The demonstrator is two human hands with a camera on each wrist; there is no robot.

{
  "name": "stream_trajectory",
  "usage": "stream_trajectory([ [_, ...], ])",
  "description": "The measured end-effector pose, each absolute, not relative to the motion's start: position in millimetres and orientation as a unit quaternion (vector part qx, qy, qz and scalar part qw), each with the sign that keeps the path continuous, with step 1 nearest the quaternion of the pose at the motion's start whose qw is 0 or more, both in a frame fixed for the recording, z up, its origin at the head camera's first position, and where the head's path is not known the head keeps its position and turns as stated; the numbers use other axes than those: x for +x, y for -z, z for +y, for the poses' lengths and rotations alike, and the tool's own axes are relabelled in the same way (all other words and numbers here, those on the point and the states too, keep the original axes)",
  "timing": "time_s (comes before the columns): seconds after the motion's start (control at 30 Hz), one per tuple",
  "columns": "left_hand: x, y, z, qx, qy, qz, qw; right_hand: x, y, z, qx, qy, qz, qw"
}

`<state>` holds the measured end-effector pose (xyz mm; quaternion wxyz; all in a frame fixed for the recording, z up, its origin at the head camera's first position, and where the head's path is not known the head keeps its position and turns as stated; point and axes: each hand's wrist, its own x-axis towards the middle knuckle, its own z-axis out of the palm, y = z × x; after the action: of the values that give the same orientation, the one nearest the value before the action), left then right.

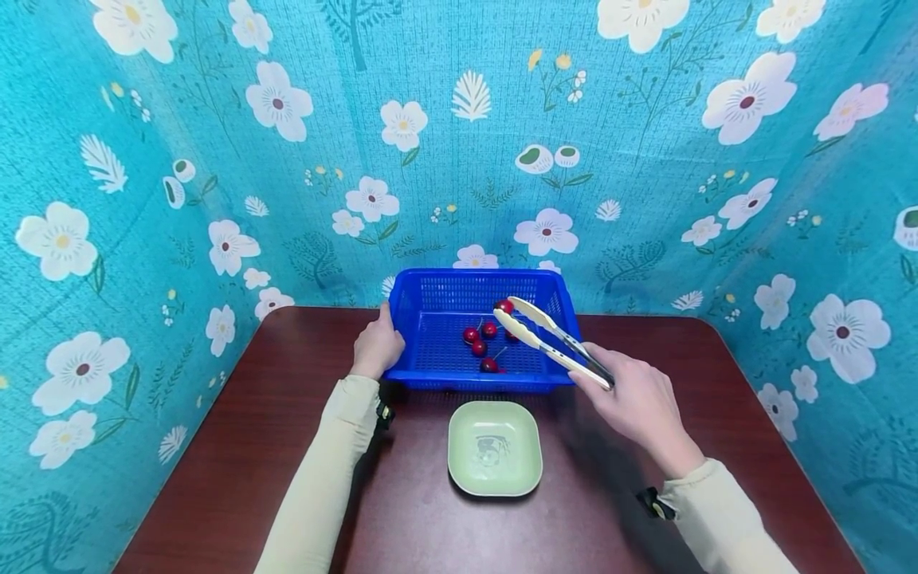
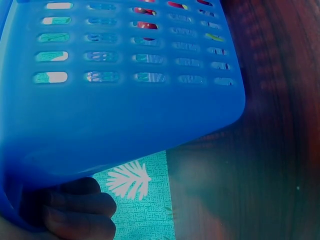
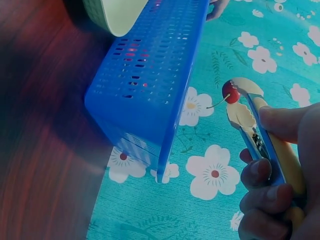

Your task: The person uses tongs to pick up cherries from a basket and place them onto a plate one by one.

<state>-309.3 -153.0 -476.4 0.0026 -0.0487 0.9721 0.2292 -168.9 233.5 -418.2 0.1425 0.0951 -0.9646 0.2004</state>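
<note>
A blue slotted basket (image 1: 419, 315) stands at the table's far middle with several red cherries (image 1: 479, 347) on its floor. My left hand (image 1: 376, 344) grips the basket's left wall; its fingers (image 2: 75, 210) curl under the basket's edge (image 2: 120, 110). My right hand (image 1: 634, 399) grips cream tongs (image 1: 552, 339) whose tips pinch a single cherry (image 1: 505, 305) above the basket. The right wrist view shows that cherry (image 3: 230, 92) with its stem between the tong tips (image 3: 241, 102), beside the basket's wall (image 3: 150, 75). A pale green square dish (image 1: 495, 447) sits before the basket.
The dark red-brown table (image 1: 237, 446) is ringed on three sides by a teal flowered cloth (image 1: 143, 199). The dish (image 3: 117, 15) shows beyond the basket in the right wrist view.
</note>
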Motion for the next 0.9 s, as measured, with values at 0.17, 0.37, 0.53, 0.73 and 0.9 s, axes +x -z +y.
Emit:
stream_trajectory([
  [0.17,-309.2,476.3,-153.6,-0.048,-0.229,0.972,0.001,-158.4,415.7,235.2,0.102,-0.194,-0.963,0.157],
  [0.37,-308.8,475.1,-153.7,-0.05,-0.225,0.973,0.004,-148.0,416.3,237.4,0.119,-0.188,-0.959,0.174],
  [0.53,-309.7,476.1,-153.9,-0.05,-0.225,0.973,0.005,-138.7,419.1,240.0,0.137,-0.192,-0.953,0.188],
  [0.73,-309.8,476.3,-153.2,-0.051,-0.226,0.973,0.005,-128.6,424.2,244.2,0.161,-0.191,-0.948,0.199],
  [0.9,-310.0,477.6,-153.8,-0.048,-0.229,0.972,0.004,-119.7,424.9,246.5,0.179,-0.187,-0.946,0.195],
])
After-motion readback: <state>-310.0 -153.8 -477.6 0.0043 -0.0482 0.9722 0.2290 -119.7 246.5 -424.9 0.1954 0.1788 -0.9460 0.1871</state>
